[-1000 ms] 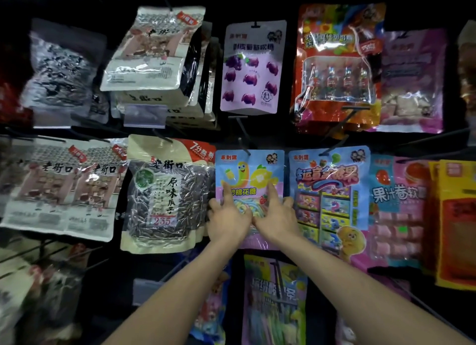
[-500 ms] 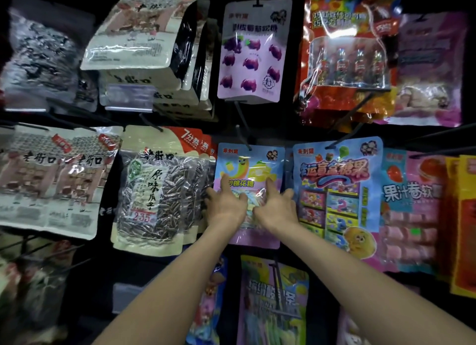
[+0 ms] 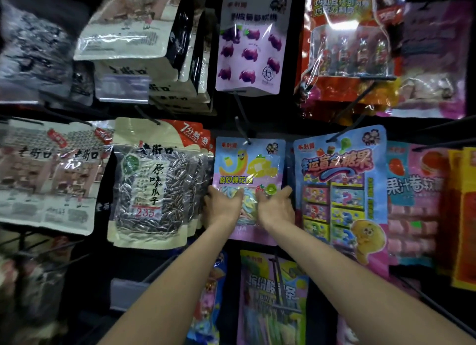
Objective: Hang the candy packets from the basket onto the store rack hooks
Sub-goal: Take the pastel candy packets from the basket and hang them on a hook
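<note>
A blue-and-pink candy packet (image 3: 248, 164) with a banana cartoon hangs on a black rack hook (image 3: 242, 130) in the middle row. My left hand (image 3: 222, 206) rests on its lower left part, fingers curled at the packet's edge. My right hand (image 3: 275, 206) lies on its lower right part, thumb out toward the neighbouring packet. Both hands press on the packet's clear window. The basket is out of view.
A sunflower-seed bag (image 3: 154, 187) hangs just left, a blue candy packet (image 3: 340, 190) just right. A purple gummy packet (image 3: 253, 40) hangs above, a green-and-pink packet (image 3: 273, 298) below. Bare hook rods (image 3: 353, 105) stick out toward me at upper right.
Both hands slid down from the packet's middle to its lower part, fingers curling in. The view moved closer to the rack and tilted slightly.
</note>
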`<move>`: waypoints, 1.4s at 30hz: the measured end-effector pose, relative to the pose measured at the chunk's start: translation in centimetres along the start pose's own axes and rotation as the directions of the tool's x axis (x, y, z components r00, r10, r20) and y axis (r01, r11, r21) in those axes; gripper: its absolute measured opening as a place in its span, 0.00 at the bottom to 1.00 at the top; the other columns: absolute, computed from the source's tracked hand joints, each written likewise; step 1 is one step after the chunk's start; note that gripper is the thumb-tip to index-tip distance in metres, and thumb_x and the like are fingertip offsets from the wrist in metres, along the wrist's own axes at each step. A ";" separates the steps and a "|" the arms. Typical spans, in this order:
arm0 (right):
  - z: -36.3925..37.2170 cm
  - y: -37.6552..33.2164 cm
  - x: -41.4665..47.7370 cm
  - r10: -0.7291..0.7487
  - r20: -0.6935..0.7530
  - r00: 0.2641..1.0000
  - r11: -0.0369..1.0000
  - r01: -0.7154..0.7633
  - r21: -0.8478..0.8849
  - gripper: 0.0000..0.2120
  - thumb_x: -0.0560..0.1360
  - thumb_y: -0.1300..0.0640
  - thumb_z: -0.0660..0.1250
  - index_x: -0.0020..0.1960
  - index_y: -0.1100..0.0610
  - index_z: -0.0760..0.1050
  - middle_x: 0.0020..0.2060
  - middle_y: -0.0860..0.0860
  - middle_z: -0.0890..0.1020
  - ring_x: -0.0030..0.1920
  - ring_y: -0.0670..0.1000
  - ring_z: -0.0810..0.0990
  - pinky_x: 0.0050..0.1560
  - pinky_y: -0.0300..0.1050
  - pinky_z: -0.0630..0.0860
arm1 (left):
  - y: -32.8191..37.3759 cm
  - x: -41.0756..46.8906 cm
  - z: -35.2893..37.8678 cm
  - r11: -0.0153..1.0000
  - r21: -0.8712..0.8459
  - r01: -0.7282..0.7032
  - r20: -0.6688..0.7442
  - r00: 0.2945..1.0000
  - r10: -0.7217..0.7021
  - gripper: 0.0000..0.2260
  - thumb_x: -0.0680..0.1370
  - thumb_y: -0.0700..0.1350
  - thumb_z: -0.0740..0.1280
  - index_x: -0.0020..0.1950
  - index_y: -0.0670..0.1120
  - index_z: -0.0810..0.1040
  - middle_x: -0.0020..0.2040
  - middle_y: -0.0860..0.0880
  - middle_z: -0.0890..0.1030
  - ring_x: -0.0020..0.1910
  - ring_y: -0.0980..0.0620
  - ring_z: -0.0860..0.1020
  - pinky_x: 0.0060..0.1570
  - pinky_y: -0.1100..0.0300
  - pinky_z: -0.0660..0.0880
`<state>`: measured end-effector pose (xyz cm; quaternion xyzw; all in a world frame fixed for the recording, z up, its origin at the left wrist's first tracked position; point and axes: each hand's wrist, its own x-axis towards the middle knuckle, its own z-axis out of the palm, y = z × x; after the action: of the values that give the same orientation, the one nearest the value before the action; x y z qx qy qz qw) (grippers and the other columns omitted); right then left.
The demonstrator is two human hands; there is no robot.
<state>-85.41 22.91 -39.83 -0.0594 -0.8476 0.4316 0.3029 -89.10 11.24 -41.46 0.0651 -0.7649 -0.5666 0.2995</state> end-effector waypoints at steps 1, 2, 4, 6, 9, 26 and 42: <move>0.1 0.0 0.3 0.037 0.046 0.998 0.999 -0.038 0.009 0.32 0.83 0.41 0.60 0.76 0.61 0.55 0.69 0.62 0.75 0.63 0.65 0.79 0.56 0.55 0.75 | -0.3 0.2 0.0 1.000 -0.009 -0.002 0.022 1.000 0.002 0.43 0.75 0.67 0.70 0.80 0.44 0.59 0.75 0.38 0.69 0.71 0.35 0.72 0.70 0.40 0.70; 0.2 0.0 0.5 0.063 0.088 0.994 0.998 -0.065 0.022 0.31 0.84 0.40 0.58 0.76 0.61 0.56 0.68 0.62 0.76 0.63 0.65 0.79 0.55 0.53 0.73 | -0.6 0.4 0.1 1.000 -0.018 -0.002 0.044 0.999 0.003 0.44 0.74 0.68 0.69 0.81 0.46 0.58 0.76 0.38 0.68 0.72 0.35 0.71 0.70 0.40 0.70; 0.3 0.0 0.8 0.095 0.137 0.986 0.993 -0.104 0.059 0.30 0.84 0.40 0.56 0.76 0.60 0.56 0.68 0.62 0.76 0.63 0.65 0.79 0.54 0.52 0.72 | -1.0 0.8 0.2 0.999 -0.037 0.001 0.074 0.997 0.002 0.48 0.70 0.73 0.66 0.82 0.50 0.56 0.76 0.39 0.68 0.72 0.35 0.72 0.71 0.39 0.69; 0.6 0.1 1.2 0.112 0.144 0.983 0.989 -0.124 0.076 0.30 0.85 0.41 0.55 0.78 0.60 0.54 0.69 0.62 0.75 0.64 0.65 0.78 0.58 0.53 0.73 | -1.3 1.0 0.6 0.999 -0.045 0.010 0.092 0.996 -0.006 0.48 0.71 0.73 0.64 0.84 0.53 0.52 0.79 0.39 0.65 0.74 0.34 0.69 0.73 0.38 0.67; 1.0 -0.3 1.8 0.134 0.130 0.983 0.987 -0.144 0.070 0.31 0.85 0.41 0.56 0.79 0.60 0.55 0.73 0.63 0.71 0.69 0.65 0.75 0.65 0.55 0.73 | -1.1 1.3 0.8 0.999 -0.042 0.027 0.076 0.997 -0.024 0.43 0.78 0.68 0.65 0.85 0.55 0.47 0.82 0.39 0.60 0.78 0.35 0.64 0.77 0.39 0.62; 2.0 -0.8 -4.3 -0.401 0.177 0.899 0.708 0.426 -0.564 0.39 0.79 0.62 0.67 0.83 0.52 0.50 0.83 0.59 0.44 0.82 0.63 0.40 0.81 0.62 0.45 | -0.1 0.6 -0.5 0.973 -0.231 0.023 -0.010 1.000 -0.026 0.21 0.72 0.51 0.80 0.58 0.44 0.79 0.52 0.45 0.85 0.50 0.45 0.83 0.50 0.57 0.77; 0.1 1.1 -1.3 -0.568 0.191 0.800 0.585 0.556 -0.591 0.47 0.75 0.71 0.69 0.84 0.53 0.46 0.82 0.63 0.46 0.82 0.64 0.51 0.67 0.54 0.73 | -0.8 -3.2 -2.1 0.529 0.696 -0.485 0.256 0.856 0.449 0.50 0.77 0.30 0.68 0.85 0.57 0.40 0.85 0.43 0.38 0.83 0.36 0.48 0.67 0.45 0.74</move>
<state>-84.56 23.00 -41.32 0.1113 -0.9122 0.0097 0.3943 -85.53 10.61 -43.00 -0.0389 -0.9222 -0.1070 0.3696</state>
